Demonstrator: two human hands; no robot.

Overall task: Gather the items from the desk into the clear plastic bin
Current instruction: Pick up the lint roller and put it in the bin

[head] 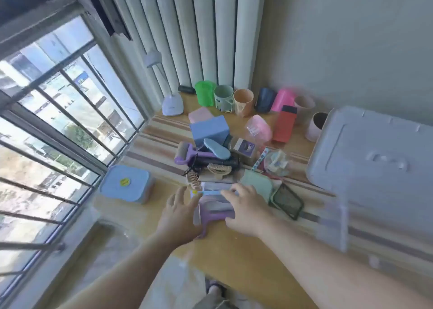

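A clear plastic bin (332, 224) with a grey-white lid (375, 154) stands at the right end of the wooden desk (234, 257). A heap of small items lies mid-desk: a blue box (209, 128), a purple lint roller (187, 155), a blue sole-shaped piece (216, 148), hair clips (194, 179) and a pale green pouch (256, 182). My left hand (180, 217) and my right hand (246, 208) flank a purple-framed flat item (213, 211) at the heap's near edge, fingers spread and touching it. Whether either hand grips it is blurred.
Several cups (223, 97) in green, orange, navy and pink line the back wall by the curtain. A small lamp (172, 103) stands back left. A blue lidded box (127, 186) sits by the barred window. A red box (284, 127) and a black-screened item (288, 201) lie nearby.
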